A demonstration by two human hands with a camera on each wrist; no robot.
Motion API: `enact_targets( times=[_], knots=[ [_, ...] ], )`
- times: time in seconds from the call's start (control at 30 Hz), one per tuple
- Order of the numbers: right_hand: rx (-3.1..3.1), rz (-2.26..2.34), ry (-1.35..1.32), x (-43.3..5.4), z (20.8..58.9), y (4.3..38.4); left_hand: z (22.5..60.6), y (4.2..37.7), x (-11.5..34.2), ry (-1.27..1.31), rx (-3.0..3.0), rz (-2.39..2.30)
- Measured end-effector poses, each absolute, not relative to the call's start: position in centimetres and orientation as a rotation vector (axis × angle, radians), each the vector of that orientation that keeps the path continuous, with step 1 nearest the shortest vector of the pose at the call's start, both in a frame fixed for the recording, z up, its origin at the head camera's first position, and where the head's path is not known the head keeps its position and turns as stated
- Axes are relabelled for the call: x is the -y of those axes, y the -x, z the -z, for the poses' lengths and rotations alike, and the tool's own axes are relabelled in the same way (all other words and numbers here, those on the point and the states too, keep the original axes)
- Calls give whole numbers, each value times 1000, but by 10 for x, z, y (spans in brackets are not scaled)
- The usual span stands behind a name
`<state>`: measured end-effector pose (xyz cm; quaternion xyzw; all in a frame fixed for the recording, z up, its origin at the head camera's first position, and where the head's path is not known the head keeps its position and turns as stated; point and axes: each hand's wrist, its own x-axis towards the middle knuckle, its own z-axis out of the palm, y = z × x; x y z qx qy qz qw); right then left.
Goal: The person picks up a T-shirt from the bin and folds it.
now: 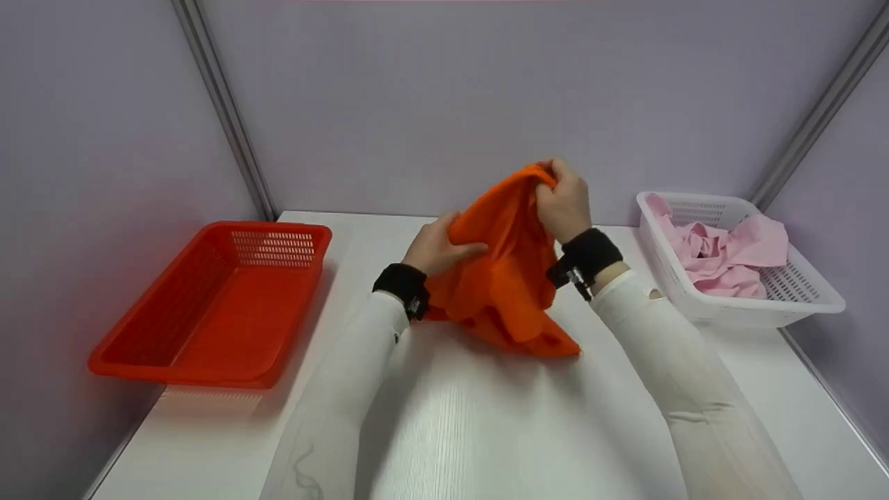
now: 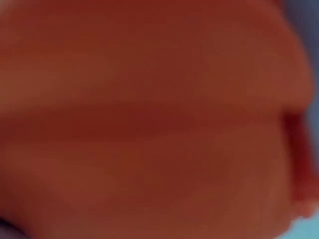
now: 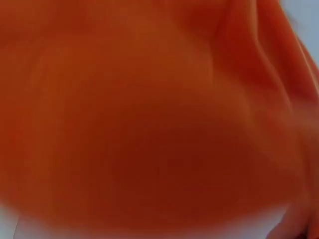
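An orange cloth (image 1: 503, 278), perhaps a garment, hangs in folds above the middle of the white table, its lower corner near or on the surface. My right hand (image 1: 564, 201) grips its top edge, raised higher than the other hand. On the cloth's left side, my left hand (image 1: 439, 246) holds it with the thumb laid across the front; the fingers are mostly hidden behind the fabric. Blurred orange cloth (image 2: 149, 164) fills most of the left wrist view. Folds of the same cloth (image 3: 149, 124) cover the right wrist view.
To the left stands a red plastic basket (image 1: 278, 354) with slotted walls. A white basket (image 1: 736, 312) holding crumpled pink fabric (image 1: 729, 253) is at the right. Grey panels (image 1: 444, 104) enclose the white table (image 1: 444, 430) at the back and sides.
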<state>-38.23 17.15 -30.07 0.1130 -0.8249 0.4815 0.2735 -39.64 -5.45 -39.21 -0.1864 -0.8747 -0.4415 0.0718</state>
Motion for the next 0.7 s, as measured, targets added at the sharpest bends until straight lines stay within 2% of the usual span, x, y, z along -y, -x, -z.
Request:
enact_targets(
  times=[0.1,0.27,0.37,0.5,0.7],
  knots=[
    [2059,-1388,-211,-187,276,386,397,399,62,560,2774,1210],
    [1791,-1568,-86,-210,253,394,412,403,81,345,2788,1360],
    [1631,-1618,-47,-223,243,397,407,405,91,254,2785,1397],
    [1490,-1655,-35,-245,232,387,381,402,108,185,2580,1347],
    [1288,-1843,-65,-283,213,345,323,377,139,129,1921,1344]
  ],
)
